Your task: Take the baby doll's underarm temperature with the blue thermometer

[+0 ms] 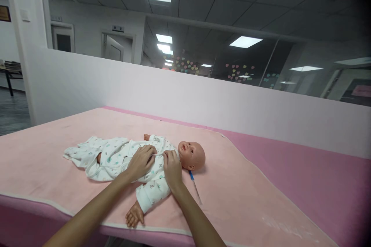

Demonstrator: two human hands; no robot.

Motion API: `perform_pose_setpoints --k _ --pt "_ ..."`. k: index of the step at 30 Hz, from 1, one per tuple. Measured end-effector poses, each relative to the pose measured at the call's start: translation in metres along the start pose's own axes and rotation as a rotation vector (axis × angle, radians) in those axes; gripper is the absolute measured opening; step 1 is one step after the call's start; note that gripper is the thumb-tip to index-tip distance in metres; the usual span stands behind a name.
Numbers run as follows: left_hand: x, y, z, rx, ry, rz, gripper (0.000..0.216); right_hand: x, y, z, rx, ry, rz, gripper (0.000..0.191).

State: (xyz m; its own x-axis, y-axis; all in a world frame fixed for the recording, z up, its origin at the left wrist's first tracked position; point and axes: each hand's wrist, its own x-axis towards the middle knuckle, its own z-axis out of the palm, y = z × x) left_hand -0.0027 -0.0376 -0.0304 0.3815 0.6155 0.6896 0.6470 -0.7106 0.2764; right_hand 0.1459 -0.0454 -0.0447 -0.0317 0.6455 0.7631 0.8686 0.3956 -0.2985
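Observation:
A baby doll [191, 155] lies on its back, its head toward the right. It wears a white romper [116, 148] with small green and grey prints. My left hand [142, 161] rests over the doll's chest, fingers curled and pinching a thin white cloth tie [158, 155]. On the other side of that tie, my right hand [173, 165] is closed near the doll's collar, its fingertips pinching the cloth tie too. One doll arm stretches toward the near edge, with its brown hand [135, 214] bare. The fingertips are partly hidden.
A thin clear stick with a blue end [195, 187] lies beside the doll's head. Beneath everything is a light pink pad [246, 200] over a darker pink cover [333, 177]. A low white partition [203, 100] borders the far side, with glass above.

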Motion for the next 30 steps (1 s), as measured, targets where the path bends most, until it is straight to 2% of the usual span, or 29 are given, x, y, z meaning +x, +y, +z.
perform_pose_setpoints --k 4,8,12,15,19,23,27,30 --pt "0.002 -0.001 -0.001 -0.064 -0.027 -0.015 0.018 -0.001 0.001 0.002 -0.034 -0.002 -0.013 0.027" --pt "0.004 -0.003 -0.007 -0.238 -0.097 -0.056 0.020 -0.001 0.001 0.002 -0.043 -0.005 -0.027 0.025" --pt "0.003 -0.003 -0.009 -0.333 -0.019 -0.085 0.020 -0.001 0.000 0.000 -0.036 -0.010 -0.016 0.024" --pt "0.000 0.000 -0.006 -0.231 0.038 -0.084 0.021 -0.001 0.000 0.000 -0.031 -0.007 -0.014 0.024" --pt "-0.001 0.000 -0.001 -0.055 0.021 -0.067 0.019 0.000 0.000 0.001 -0.034 -0.006 0.001 0.024" --pt "0.000 -0.006 -0.001 -0.008 -0.022 -0.032 0.019 -0.002 0.001 0.001 -0.021 0.003 0.021 0.022" --pt "-0.003 -0.017 -0.014 -0.002 -0.061 -0.055 0.028 -0.005 0.002 -0.001 -0.021 0.018 -0.011 0.025" --pt "-0.011 -0.026 -0.029 -0.038 -0.094 -0.075 0.033 -0.003 0.000 -0.001 -0.033 -0.014 -0.129 0.027"
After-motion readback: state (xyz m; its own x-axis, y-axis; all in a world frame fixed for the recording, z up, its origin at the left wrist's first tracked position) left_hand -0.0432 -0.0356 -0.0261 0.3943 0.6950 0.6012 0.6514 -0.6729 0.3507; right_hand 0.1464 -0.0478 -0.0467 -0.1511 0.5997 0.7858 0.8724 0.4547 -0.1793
